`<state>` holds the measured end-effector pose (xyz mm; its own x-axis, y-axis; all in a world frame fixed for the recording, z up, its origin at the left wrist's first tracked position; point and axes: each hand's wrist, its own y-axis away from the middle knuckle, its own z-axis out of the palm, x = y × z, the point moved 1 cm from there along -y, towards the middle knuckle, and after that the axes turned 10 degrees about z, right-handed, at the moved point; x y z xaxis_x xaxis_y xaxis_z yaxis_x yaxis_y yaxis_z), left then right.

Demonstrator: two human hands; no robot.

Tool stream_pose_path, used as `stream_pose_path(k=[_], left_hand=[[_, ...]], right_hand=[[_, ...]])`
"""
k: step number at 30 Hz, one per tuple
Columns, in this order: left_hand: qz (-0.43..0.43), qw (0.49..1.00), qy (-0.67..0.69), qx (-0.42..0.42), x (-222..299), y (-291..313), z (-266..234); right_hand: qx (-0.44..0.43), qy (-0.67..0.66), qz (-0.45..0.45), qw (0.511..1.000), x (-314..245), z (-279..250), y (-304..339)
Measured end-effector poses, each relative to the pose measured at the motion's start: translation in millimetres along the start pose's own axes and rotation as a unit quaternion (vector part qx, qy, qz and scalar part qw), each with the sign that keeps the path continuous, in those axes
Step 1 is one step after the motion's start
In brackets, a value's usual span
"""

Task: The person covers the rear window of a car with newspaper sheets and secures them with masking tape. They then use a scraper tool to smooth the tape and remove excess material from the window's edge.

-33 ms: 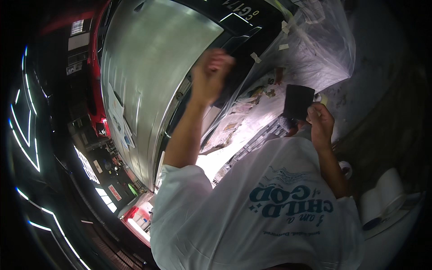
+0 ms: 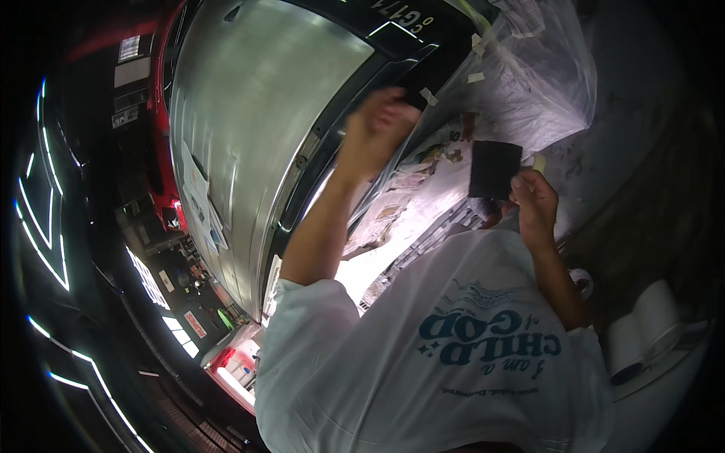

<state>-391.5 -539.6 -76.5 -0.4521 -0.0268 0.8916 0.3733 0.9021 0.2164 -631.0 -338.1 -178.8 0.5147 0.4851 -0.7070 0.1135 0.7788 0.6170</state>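
Observation:
My left hand (image 2: 370,140) is raised over the dark edge of a vehicle body (image 2: 306,181), beside clear plastic film. Its fingers look curled but are smeared by motion, and I cannot see anything in them. A dark, nearly square sheet (image 2: 495,170), perhaps sandpaper, is held upright at its lower right corner by my right hand (image 2: 536,204), thumb pressed against it. Behind the sheet lie bright, crumpled plastic and printed paper (image 2: 400,196). A large, dull silver-grey panel (image 2: 264,83) of the vehicle stretches away to the left of my left hand.
Clear plastic film (image 2: 559,83), fixed with bits of pale tape (image 2: 475,78), drapes over the upper right. White paper sheets (image 2: 200,200) lie on the grey panel. White rolls (image 2: 653,321) stand at the lower right. A red vehicle (image 2: 157,151) is at the far left.
My left hand and forearm have swung to the right, along the vehicle's edge toward the plastic film. The dark sheet in my right hand has shifted slightly left.

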Motion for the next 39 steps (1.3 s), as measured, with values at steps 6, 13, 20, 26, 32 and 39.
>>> stream_pose_path(k=[6, 13, 20, 26, 32, 39], left_hand=[[-0.111, 0.961, 0.159, -0.195, -9, 13, 42], [-0.057, 0.963, 0.265, 0.002, 11, -23, -17], [-0.094, 0.988, 0.047, 0.110, -24, -95, -116], [-0.022, 0.954, -0.301, -0.004, -21, -126, -99], [0.035, 0.909, -0.414, -0.046, -37, -144, -81], [0.053, 0.899, -0.432, -0.054, -37, -150, -64]], right_hand=[[-0.053, 0.022, -0.055, 0.997, -23, 63, 3], [-0.018, 0.080, -0.084, 0.993, -5, 61, -12], [0.046, 0.121, -0.030, 0.991, 16, 9, -26], [0.061, 0.159, -0.052, 0.984, 29, -17, -40], [0.059, 0.153, -0.048, 0.985, 33, -26, -52], [0.112, 0.138, -0.022, 0.984, 38, -34, -58]])
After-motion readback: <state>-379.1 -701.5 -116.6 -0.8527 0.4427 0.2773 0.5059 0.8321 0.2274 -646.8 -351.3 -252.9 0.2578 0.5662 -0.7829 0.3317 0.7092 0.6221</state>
